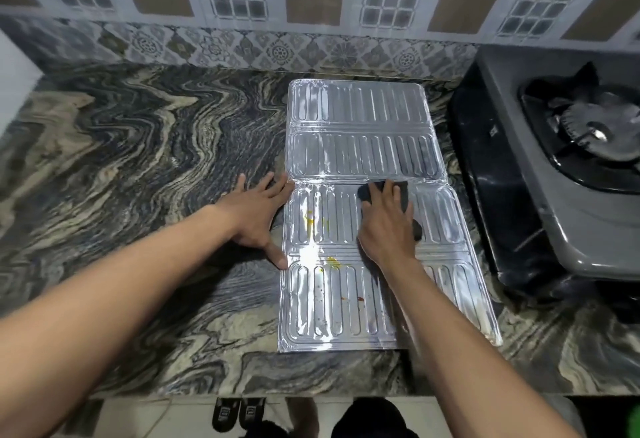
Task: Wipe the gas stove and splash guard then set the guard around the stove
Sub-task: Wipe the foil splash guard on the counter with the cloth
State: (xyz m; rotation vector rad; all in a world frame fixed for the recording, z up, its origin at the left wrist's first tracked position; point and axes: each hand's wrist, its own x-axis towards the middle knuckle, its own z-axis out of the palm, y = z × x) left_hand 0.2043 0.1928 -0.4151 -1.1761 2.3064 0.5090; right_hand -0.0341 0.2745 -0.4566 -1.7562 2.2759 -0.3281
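A shiny ribbed foil splash guard [360, 146] lies unfolded and flat on the marble counter, with yellow and red stains on its two near panels. My right hand [386, 226] presses a dark cloth [401, 195] flat onto the third panel. My left hand [258, 217] rests with spread fingers on the counter, touching the guard's left edge. The grey single-burner gas stove [554, 174] sits to the right of the guard, apart from it.
The swirled marble counter [138, 167] stretches left of the guard. A patterned tile wall [311, 4] runs along the back. The counter's front edge [242, 394] is near my body, with sandals on the floor below.
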